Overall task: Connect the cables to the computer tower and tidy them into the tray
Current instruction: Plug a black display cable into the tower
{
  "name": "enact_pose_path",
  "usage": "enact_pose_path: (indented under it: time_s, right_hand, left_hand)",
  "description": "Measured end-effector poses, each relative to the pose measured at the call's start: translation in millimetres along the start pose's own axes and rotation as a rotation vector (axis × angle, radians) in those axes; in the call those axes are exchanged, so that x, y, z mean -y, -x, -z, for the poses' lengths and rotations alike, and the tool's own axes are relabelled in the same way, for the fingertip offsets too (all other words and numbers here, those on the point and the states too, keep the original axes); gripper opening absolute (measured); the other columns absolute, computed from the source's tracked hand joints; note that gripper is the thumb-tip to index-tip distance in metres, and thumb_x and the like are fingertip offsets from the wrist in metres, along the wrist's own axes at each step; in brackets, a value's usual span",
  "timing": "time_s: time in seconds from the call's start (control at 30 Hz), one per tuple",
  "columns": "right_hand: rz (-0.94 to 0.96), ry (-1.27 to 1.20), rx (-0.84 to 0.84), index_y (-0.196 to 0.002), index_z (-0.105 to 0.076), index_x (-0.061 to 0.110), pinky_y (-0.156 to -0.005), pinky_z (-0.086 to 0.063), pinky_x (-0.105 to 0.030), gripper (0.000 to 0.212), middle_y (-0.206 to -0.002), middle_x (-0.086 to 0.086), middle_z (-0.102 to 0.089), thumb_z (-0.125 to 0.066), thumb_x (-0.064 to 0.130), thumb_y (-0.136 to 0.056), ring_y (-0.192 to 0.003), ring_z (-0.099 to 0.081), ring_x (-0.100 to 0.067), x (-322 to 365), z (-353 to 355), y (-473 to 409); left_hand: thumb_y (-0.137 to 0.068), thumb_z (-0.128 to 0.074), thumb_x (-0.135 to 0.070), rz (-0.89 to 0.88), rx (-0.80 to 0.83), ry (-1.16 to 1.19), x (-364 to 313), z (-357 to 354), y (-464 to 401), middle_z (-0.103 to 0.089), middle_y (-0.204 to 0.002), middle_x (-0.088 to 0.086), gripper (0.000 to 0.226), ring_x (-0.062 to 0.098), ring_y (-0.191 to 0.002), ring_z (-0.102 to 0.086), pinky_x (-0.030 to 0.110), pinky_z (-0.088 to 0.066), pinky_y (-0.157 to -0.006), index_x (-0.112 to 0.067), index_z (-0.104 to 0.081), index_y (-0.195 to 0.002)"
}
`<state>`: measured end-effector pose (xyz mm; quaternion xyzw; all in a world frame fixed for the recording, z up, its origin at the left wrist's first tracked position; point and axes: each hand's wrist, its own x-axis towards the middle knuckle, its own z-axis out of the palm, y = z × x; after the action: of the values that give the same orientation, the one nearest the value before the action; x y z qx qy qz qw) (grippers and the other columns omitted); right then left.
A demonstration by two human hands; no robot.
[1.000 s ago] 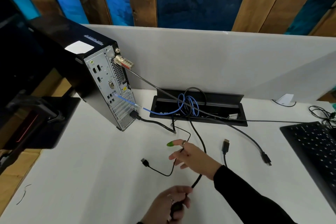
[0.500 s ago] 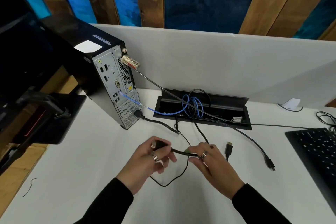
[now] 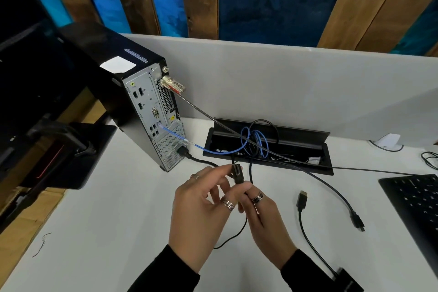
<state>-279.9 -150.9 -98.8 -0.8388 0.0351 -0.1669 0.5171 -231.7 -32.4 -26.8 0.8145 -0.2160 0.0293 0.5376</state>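
1. Head view: A person's left hand [image 3: 201,211] and right hand [image 3: 263,216] meet over the white desk [image 3: 113,232], both pinching a black plug [image 3: 237,173] that stands up just beyond the fingertips, its open end facing the camera. The left fingers [image 3: 219,174] curl round the plug's side; the right fingers close on its base, where the cable leaves it.

2. Head view: The computer tower [image 3: 151,114] stands beyond and left of the fingers, its rear ports turned toward them. A blue cable [image 3: 201,148] and a black power lead [image 3: 189,155] are already seated there. The cable tray [image 3: 305,140] lies beyond the fingers and to their right, holding a loose tangle.

3. Head view: Two more plugs wait right of the fingers: an HDMI-type plug [image 3: 302,200] nearby and a dark connector [image 3: 358,220] farther off.

4. Likely trouble: the plug may be offered to the wrong port or upside down, since several similar slots sit close together, and forcing it could bend the contacts. Its cable loops under both wrists, so a quick reach toward the tower could snag it or drag the neighbouring leads. A tug on the tangle could also unseat the blue cable.
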Motion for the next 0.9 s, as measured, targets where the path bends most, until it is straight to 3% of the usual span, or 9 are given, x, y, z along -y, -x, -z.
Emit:
enact_pose_path:
  time_s: [0.27,0.5,0.67,0.77,0.9]
  right_hand:
    - [-0.032,-0.04,0.006,-0.077,-0.049,0.053,-0.058,-0.033,-0.006,0.024,-0.067,0.016,-0.051,-0.034,0.041,-0.09,-0.059,-0.045,-0.002,0,1,-2]
    - [-0.044,-0.026,0.023,-0.079,-0.049,0.055,-0.055,-0.031,-0.006,0.024,-0.06,0.019,-0.049,-0.033,0.042,-0.091,-0.054,-0.045,-0.002,6,8,-5]
    - [-0.077,-0.073,0.097,-0.081,-0.05,0.054,-0.057,-0.033,-0.008,0.021,-0.062,0.011,-0.051,-0.032,0.048,-0.089,-0.056,-0.046,-0.002,18,13,-9]
    - [-0.088,-0.069,0.165,-0.085,-0.053,0.05,-0.057,-0.033,-0.008,0.02,-0.064,0.007,-0.053,-0.036,0.045,-0.096,-0.056,-0.046,-0.002,24,16,-12]
    - [-0.104,-0.068,0.259,-0.088,-0.056,0.04,-0.059,-0.035,-0.007,0.02,-0.062,0.006,-0.053,-0.036,0.042,-0.089,-0.057,-0.049,-0.001,34,21,-20]
  left_hand:
    - [-0.065,-0.058,-0.062,-0.025,-0.011,-0.107,-1,-2,-5,-0.056,-0.067,-0.017,0.033,0.008,-0.059,-0.049,0.02,-0.041,-0.064,-0.043,-0.057,-0.093]
    - [-0.069,-0.061,-0.054,-0.012,0.048,-0.059,-4,1,-12,-0.056,-0.071,-0.015,0.021,0.01,-0.063,-0.05,0.01,-0.039,-0.063,-0.036,-0.064,-0.08]
    - [-0.073,-0.056,-0.049,0.04,0.147,0.153,-6,7,-20,-0.056,-0.066,-0.022,0.031,0.002,-0.061,-0.05,0.006,-0.039,-0.063,-0.028,-0.066,-0.093]
    - [-0.07,-0.059,-0.048,0.077,0.115,0.248,-5,14,-25,-0.059,-0.065,-0.02,0.029,0.0,-0.059,-0.051,0.008,-0.041,-0.061,-0.034,-0.065,-0.095]
    - [-0.066,-0.065,-0.048,0.096,0.064,0.271,1,26,-31,-0.058,-0.061,-0.015,0.027,-0.001,-0.055,-0.048,0.009,-0.041,-0.058,-0.037,-0.065,-0.09]
